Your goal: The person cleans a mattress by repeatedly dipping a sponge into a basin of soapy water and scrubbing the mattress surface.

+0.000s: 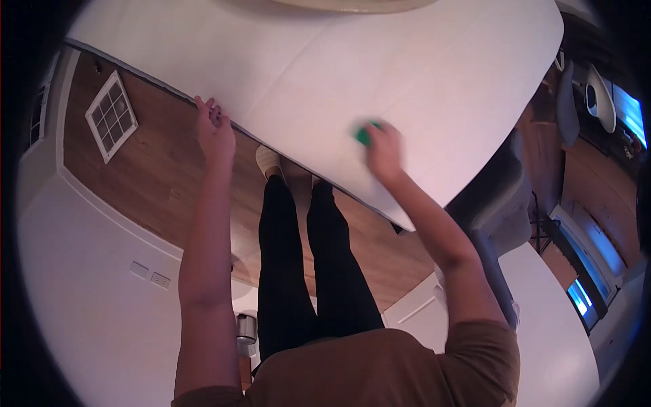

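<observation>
On the white tabletop [298, 88], my right hand [385, 150] is closed around a small green sponge-like thing [367, 134]. Motion smears both, and the fingers hide much of the green thing, so its exact kind does not show. My left hand [215, 130] is by the table's near edge, at the left. Its fingers are loosely bent and apart, with nothing seen in them. Whether its fingertips touch the edge I cannot tell.
A round pale object's rim [359, 8] shows at the table's far side. Grey chairs [498, 203] stand along the right side. A white window-like grid frame [112, 117] appears over the wooden floor [163, 108] at left. My legs [281, 258] are close to the table edge.
</observation>
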`<action>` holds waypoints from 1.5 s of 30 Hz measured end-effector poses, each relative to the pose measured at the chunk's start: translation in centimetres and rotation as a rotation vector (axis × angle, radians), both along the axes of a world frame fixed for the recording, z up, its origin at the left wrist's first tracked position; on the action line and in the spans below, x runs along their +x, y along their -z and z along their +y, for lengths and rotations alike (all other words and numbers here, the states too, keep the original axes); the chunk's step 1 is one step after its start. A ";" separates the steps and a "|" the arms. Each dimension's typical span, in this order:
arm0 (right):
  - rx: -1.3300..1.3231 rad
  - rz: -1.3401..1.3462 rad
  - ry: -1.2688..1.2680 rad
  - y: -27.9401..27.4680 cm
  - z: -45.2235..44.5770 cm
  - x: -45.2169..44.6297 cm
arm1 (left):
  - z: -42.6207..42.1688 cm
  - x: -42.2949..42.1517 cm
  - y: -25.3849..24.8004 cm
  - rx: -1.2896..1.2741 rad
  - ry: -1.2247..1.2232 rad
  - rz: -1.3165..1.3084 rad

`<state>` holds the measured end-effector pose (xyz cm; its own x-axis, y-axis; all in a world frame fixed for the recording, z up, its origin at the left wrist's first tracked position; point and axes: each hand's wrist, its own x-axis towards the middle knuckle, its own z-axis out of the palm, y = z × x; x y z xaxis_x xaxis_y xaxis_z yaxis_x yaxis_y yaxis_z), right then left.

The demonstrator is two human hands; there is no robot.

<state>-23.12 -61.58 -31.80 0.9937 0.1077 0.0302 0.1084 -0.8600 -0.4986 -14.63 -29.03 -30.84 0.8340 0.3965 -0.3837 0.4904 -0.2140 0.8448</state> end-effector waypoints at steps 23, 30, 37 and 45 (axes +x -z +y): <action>0.052 -0.258 -0.073 0.9 21.6 17.4 | 2.7 0.8 -0.4 -0.262 0.242 0.095; -0.097 -0.002 -0.023 -0.6 1.9 -4.3 | 3.0 0.8 -1.4 -0.240 0.275 0.114; -0.085 0.087 0.010 1.0 2.0 -6.5 | 4.6 0.9 1.9 -0.273 0.324 0.093; 0.069 -0.074 -0.102 -0.6 17.5 3.5 | 3.7 1.7 -1.2 -0.247 0.303 0.169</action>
<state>-19.62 -44.13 -31.24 0.9726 0.2032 0.1134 0.2319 -0.8067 -0.5435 -12.94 -25.38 -29.69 0.8161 0.0215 -0.5775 0.5721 -0.1707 0.8022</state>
